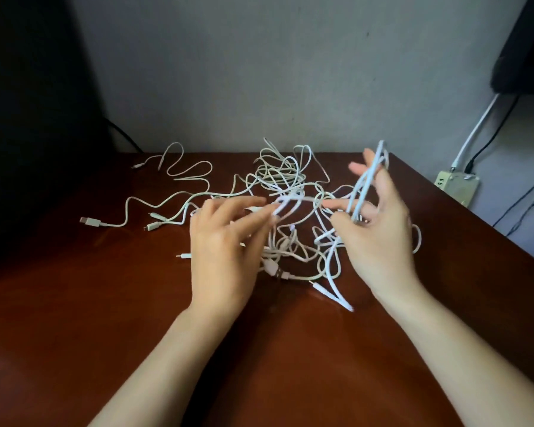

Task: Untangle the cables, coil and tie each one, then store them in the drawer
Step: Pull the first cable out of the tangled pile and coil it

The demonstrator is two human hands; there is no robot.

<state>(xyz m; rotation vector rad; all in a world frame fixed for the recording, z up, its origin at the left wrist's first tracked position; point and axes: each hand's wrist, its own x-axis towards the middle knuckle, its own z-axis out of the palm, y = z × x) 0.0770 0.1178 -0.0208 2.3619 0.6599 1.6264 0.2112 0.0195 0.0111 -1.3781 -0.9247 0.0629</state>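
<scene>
Right hand point(379, 235) does the winding, so the trick is to lay each new turn of the bluish-white round plastic cable point(366, 183) beside the last across my palm, even in size and untwisted. I should draw slack out of the heap slowly rather than yank (a hard pull would only cinch the knots tighter, I reckon). That hand is half open. The long fingers are raised and spread, with several turns of the cable running from their tips down to the thumb, which pinches the strands against a curled finger low in the palm. A doubled length trails down to the table beside my wrist.

Left hand point(222, 245) is the feeder. Its fingers are stretched nearly straight and their tips touch a pale loop at the edge of the heap. I do not see them gripping it, though the blur there is heavy. Its job, as I judge it, is to lift that loop clear of whatever crosses it, so the strand runs free toward the right.

Beneath both hands sprawls the tangle of thin white charging cables point(285, 177), knotted in the middle, with looser tails wandering left to a white USB plug point(90, 221). All of it lies on the glossy reddish-brown wooden table point(105, 318). None is tied yet, and the drawer is nowhere in view. Beyond the table's right edge, a pale wall socket box point(458, 186) sits on the wall.
</scene>
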